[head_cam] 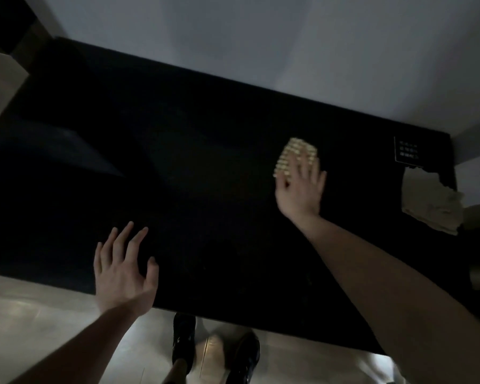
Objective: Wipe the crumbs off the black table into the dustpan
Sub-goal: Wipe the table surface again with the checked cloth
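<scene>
The black table [205, 167] fills the middle of the head view, dim and dark. My right hand [301, 187] lies flat on a yellow knobbly cloth [293, 151] and presses it to the tabletop at the right. My left hand [124, 268] rests open on the table near its front edge, fingers spread, with nothing in it. No crumbs show up on the dark surface. I see no dustpan.
A crumpled beige paper or rag [432, 203] hangs over the table's right edge. A small dark card with pale print [408, 151] lies at the far right corner. A white wall runs behind the table. My two black shoes [183, 336] stand on the pale floor below the front edge.
</scene>
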